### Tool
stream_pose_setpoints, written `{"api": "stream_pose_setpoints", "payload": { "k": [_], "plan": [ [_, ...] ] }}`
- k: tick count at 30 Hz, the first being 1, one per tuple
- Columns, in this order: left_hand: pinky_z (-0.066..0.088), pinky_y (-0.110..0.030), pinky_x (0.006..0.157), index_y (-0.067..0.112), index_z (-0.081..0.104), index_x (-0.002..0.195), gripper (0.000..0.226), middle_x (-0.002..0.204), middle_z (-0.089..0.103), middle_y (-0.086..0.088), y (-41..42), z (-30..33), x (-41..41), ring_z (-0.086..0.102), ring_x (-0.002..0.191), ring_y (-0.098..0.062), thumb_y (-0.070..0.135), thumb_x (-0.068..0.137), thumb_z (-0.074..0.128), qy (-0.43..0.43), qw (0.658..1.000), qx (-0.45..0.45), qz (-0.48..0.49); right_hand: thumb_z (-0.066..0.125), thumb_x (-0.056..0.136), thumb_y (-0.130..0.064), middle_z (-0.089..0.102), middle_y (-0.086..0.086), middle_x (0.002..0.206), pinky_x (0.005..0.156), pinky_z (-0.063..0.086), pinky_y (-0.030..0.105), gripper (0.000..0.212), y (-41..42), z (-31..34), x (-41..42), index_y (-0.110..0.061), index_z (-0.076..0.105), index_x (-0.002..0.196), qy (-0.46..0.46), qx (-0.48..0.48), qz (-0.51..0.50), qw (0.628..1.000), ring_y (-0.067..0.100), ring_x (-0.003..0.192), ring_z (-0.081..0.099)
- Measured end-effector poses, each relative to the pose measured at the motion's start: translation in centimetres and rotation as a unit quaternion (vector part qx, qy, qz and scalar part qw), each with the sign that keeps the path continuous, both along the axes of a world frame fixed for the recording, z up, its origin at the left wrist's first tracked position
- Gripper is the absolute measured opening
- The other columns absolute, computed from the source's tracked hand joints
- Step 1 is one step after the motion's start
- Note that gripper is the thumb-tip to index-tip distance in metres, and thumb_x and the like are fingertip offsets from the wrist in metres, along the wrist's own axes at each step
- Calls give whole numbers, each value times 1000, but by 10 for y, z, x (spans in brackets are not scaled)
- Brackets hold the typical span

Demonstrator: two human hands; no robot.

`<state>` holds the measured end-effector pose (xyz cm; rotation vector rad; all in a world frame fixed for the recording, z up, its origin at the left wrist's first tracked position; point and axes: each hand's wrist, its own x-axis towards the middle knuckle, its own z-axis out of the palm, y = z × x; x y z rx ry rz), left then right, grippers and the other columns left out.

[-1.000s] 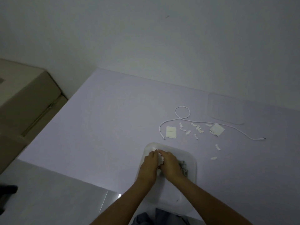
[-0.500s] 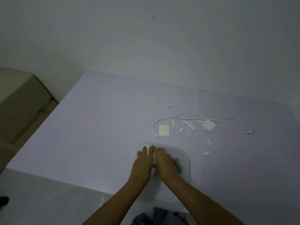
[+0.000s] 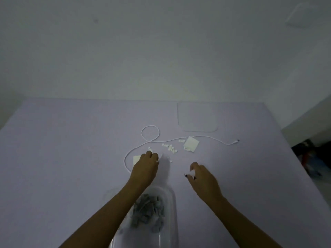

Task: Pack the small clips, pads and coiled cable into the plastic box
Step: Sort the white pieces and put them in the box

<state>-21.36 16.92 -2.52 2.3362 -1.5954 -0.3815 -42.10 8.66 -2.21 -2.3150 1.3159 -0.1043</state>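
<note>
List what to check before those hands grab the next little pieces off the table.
1. Plastic box open, within reach: ok.
2. Left hand over the small clips: ok.
3. Left hand already holding a clip: cannot tell.
4. Right hand free to pick: cannot tell, something small and pale shows at its fingertips.
5. White cable coiled for packing: not ok, it lies stretched out.
6. Square pad in view: ok.

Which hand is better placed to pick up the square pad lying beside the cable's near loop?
Left. The left hand is already over that square pad, partly covering it, next to the cable. The right hand is off to the right, apart from it.
</note>
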Motion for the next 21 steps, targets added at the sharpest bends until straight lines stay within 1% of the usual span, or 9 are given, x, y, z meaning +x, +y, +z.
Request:
{"api": "stream_pose_setpoints", "payload": {
  "k": [3,6,8,10,13,15,16,18,21],
  "plan": [
    [45,-32,69,6,50,109,20,108,55,-13,-31,-20,12,56,92,-28,20,99,40,14,999,24,47,46,92,-54,64,1,111,70,50,26,45,-11,-39,-7,-21,45,124,62,-21,33,997,18,92,65],
    [49,-41,66,6,44,104,18,103,56,-17,-61,-41,31,59,84,-35,22,99,37,37,991,13,130,36,92,-59,65,3,111,64,49,29,46,-22,-65,4,-25,38,122,80,-1,29,996,20,84,65],
    [48,-41,62,7,41,103,21,98,59,-18,-72,-51,40,61,80,-38,27,99,36,35,986,5,161,38,93,-50,68,5,89,55,46,27,39,-25,-73,9,-21,47,118,68,-26,17,997,20,66,63],
    [51,-40,62,6,41,112,30,98,62,-17,-82,-60,43,64,80,-38,33,99,36,14,986,31,163,41,90,-41,61,0,59,34,39,20,30,-25,-83,10,-17,52,105,41,-26,49,998,11,40,54],
    [54,-41,62,4,38,127,40,102,63,-16,-88,-68,41,67,82,-37,32,99,37,-16,986,80,146,46,85,-19,61,-2,60,31,40,21,34,-32,-113,-5,-14,48,119,63,-43,116,990,10,40,53],
    [54,-41,62,2,38,131,38,103,62,-18,-88,-75,39,67,79,-37,18,97,41,-35,987,85,131,40,92,-16,64,-1,65,38,47,23,43,-33,-102,-11,-19,38,134,46,37,127,990,12,46,57],
    [54,-41,62,1,38,132,39,104,62,-19,-87,-77,38,67,78,-37,12,95,42,-34,988,85,126,35,98,-23,66,1,71,48,49,22,40,-37,-88,-11,-29,35,138,12,68,82,994,14,54,60],
    [52,-41,64,1,38,131,37,106,62,-20,-87,-77,37,66,80,-37,9,95,42,-20,988,83,126,37,101,-32,71,7,87,64,44,19,35,-43,-74,-10,-35,44,136,-55,142,-1,988,13,71,64],
    [51,-44,75,3,43,126,32,112,56,-20,-90,-65,38,62,91,-39,9,95,44,28,989,29,144,43,101,-17,54,8,60,49,43,23,29,-59,-56,-16,-19,67,117,-245,322,-175,898,10,48,50]
  ]
}}
